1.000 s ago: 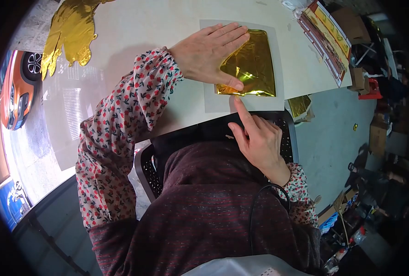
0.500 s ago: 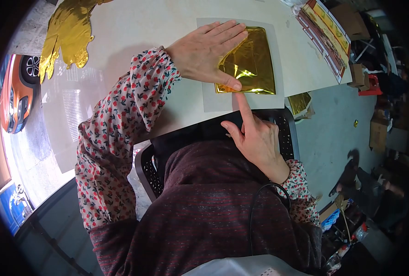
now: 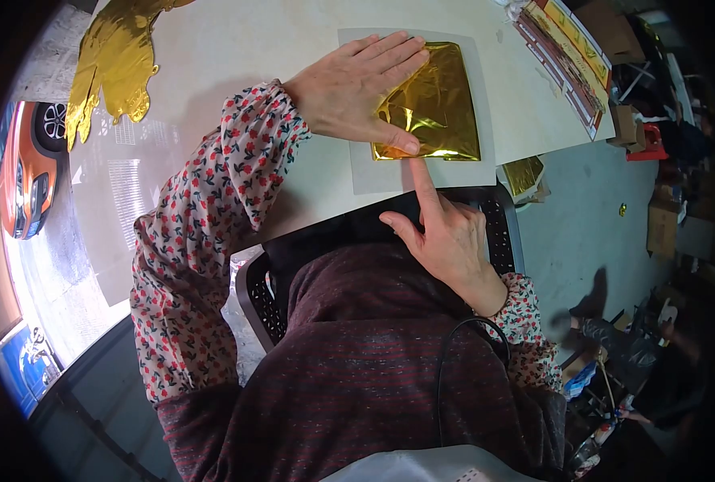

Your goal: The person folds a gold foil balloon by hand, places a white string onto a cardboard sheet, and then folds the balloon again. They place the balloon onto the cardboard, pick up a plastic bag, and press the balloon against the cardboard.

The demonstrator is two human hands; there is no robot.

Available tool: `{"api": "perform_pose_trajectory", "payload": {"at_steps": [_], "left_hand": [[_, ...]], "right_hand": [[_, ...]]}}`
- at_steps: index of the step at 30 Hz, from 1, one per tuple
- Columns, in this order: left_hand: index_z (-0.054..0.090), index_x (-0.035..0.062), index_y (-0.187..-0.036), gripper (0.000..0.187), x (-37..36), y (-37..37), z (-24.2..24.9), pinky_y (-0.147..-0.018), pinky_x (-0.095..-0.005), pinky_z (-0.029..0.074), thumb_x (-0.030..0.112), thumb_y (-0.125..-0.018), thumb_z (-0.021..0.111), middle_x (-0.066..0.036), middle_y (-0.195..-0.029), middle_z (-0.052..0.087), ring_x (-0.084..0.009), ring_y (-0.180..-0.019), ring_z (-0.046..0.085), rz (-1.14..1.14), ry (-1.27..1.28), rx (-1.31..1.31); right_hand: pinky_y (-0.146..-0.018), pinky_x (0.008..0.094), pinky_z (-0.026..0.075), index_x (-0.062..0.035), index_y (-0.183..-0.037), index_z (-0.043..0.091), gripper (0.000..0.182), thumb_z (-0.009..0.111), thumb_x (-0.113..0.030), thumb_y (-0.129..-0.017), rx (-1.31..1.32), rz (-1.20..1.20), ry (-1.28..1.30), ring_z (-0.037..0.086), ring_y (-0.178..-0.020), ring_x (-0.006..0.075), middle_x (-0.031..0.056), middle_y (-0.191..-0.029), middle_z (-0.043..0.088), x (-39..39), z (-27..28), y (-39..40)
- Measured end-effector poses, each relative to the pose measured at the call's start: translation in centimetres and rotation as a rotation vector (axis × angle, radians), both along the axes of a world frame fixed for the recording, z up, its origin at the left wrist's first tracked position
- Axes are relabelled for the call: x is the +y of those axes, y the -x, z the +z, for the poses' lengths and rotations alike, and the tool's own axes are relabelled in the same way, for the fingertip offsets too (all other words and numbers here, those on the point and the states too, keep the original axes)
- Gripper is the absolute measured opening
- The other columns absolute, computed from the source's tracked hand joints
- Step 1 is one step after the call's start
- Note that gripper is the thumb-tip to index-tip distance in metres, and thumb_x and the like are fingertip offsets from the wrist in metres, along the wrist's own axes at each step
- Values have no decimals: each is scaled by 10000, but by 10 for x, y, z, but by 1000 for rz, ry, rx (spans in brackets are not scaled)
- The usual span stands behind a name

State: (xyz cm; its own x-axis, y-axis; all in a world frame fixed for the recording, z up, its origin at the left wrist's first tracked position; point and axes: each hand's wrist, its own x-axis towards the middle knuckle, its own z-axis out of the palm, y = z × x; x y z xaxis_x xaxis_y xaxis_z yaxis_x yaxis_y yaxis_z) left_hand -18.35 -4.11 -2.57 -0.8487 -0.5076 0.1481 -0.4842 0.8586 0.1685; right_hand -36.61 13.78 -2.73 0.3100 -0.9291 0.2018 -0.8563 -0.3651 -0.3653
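A square of shiny gold foil, slightly wrinkled, lies on a larger pale grey sheet near the table's front edge. My left hand rests flat across its left side, fingers spread, with the thumb on the lower edge. From below, my right hand reaches up with the index finger stretched out and its tip at the foil's lower edge, close to the left thumb. The right thumb stands apart, while the other fingers are curled. Nothing is held in either hand.
Crumpled gold foil hangs over the pale table at left. Printed cardboard lies at right. More gold sheets sit below the table's edge. A black basket is at my lap. Another person is at lower right.
Both hands keep nearly the same pose on the foil. The view has shifted slightly. The other person at lower right has changed posture.
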Motion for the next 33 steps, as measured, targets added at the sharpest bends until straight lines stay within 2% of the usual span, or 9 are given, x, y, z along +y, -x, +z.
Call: {"api": "perform_pose_trajectory", "payload": {"at_steps": [13, 16, 22, 28, 31, 33], "left_hand": [[207, 14, -1543, 1105, 1, -1, 0, -1223, -454, 154, 760, -807, 557, -191, -1605, 208, -325, -1496, 179, -2, 6, 12], [209, 16, -1543, 1098, 1, -2, 0, -1223, -454, 156, 754, -809, 561, -192, -1604, 211, -324, -1495, 182, -2, 12, 20], [207, 21, -1545, 1092, 1, -2, -1, -1221, -456, 159, 748, -813, 563, -193, -1606, 205, -329, -1495, 179, -4, 14, 16], [200, 20, -1545, 1133, 1, -1, 0, -1219, -459, 164, 762, -781, 586, -197, -1606, 202, -341, -1492, 183, -4, 11, 22], [198, 21, -1546, 1165, 0, -1, -1, -1218, -461, 166, 776, -755, 598, -198, -1605, 204, -344, -1491, 186, -11, 11, 29], [198, 23, -1546, 1178, -1, -1, -2, -1217, -463, 165, 783, -742, 603, -198, -1604, 206, -345, -1491, 186, -16, 8, 35]], "right_hand": [[-524, 335, 500, -57, -1409, 510, 754, 782, -417, -805, 64, 90, 55, 605, -512, 213, 54, -662, 618, -8, 3, 1], [-523, 335, 499, -64, -1403, 519, 745, 783, -418, -802, 88, 1, -14, 609, -514, 215, 55, -671, 626, -5, 5, 2], [-513, 328, 492, -52, -1402, 513, 741, 777, -415, -812, 49, 97, 35, 601, -497, 219, 67, -668, 629, -8, 4, 0], [-476, 336, 475, -26, -1445, 444, 772, 767, -377, -838, 86, 26, -46, 582, -454, 212, 54, -591, 604, -8, 7, -2], [-451, 330, 460, -8, -1455, 417, 768, 772, -316, -848, -127, -24, -165, 569, -429, 191, 39, -549, 582, -3, 2, -4], [-445, 348, 455, -31, -1470, 396, 754, 735, -343, -872, -184, -37, -131, 563, -427, 219, 61, -554, 570, -1, -7, -3]]}}
